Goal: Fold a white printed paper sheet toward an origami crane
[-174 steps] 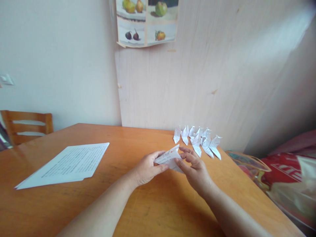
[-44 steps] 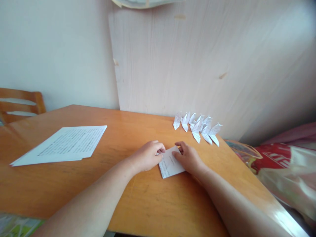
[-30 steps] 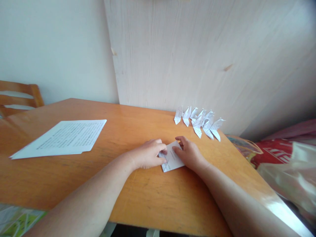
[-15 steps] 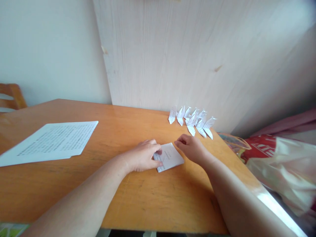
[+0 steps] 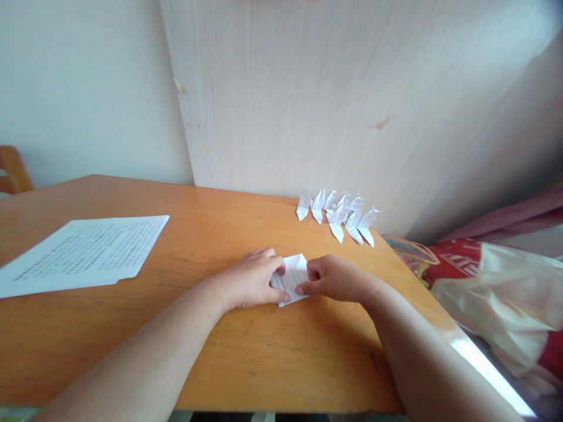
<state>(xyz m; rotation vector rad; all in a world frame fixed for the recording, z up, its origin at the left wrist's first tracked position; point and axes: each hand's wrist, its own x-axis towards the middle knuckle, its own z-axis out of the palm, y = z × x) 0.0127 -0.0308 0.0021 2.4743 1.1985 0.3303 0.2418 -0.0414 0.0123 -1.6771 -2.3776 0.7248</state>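
A small folded sheet of printed paper [image 5: 294, 274] lies on the wooden table [image 5: 272, 363], between my two hands. My left hand [image 5: 257, 275] grips its left side, with the thumb on the near corner and the fingers at the far left edge. At the right side, my right hand [image 5: 332, 278] has its fingers curled and its thumb laid on the paper, closed on the right edge. A fold shows near the paper's top corner. The right fingertips are partly hidden behind the hand.
Several folded white paper figures [image 5: 338, 214] stand in a cluster at the table's back right. A stack of printed sheets [image 5: 92, 249] lies at the left. Red and cream bags [image 5: 505, 293] sit beyond the right edge. A wooden chair [image 5: 15, 170] shows at far left.
My right hand has moved down and left onto the paper, whose right side is now folded over, leaving it narrower. The left hand stays on the left side. The view has shifted slightly.
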